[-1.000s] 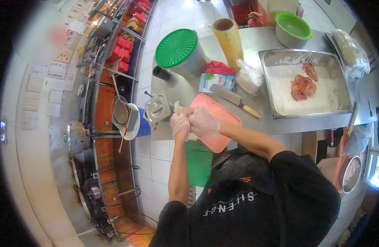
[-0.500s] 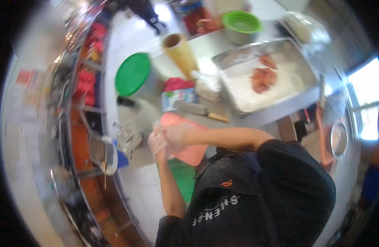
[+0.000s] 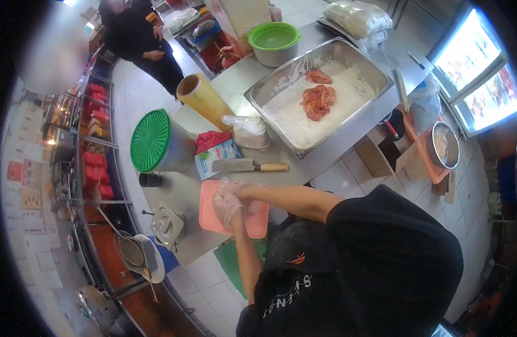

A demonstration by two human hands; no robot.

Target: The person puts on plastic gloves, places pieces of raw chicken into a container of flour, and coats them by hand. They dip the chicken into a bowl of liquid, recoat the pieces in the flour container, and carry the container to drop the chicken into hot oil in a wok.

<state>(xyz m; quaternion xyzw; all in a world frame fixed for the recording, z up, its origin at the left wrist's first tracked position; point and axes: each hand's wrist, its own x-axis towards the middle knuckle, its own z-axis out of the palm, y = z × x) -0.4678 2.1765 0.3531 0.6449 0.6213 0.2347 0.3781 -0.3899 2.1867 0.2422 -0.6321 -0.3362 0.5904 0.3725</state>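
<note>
Two gloved hands, the left hand (image 3: 229, 210) and the right hand (image 3: 234, 190), are held together over the pink tray (image 3: 259, 224), left of centre; whether anything is grasped cannot be told. The knife (image 3: 234, 165) is positioned just above the tray in the frame.

Both hands (image 3: 229, 208) have shifted from beside the steel container (image 3: 167, 226) to above the pink tray (image 3: 255, 219), a person (image 3: 136, 39) now fuller in view beyond them.

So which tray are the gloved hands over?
The pink tray, under the left hand and right hand; the larger metal tray, holding two reddish pieces in white powder, has neither over it.
</note>
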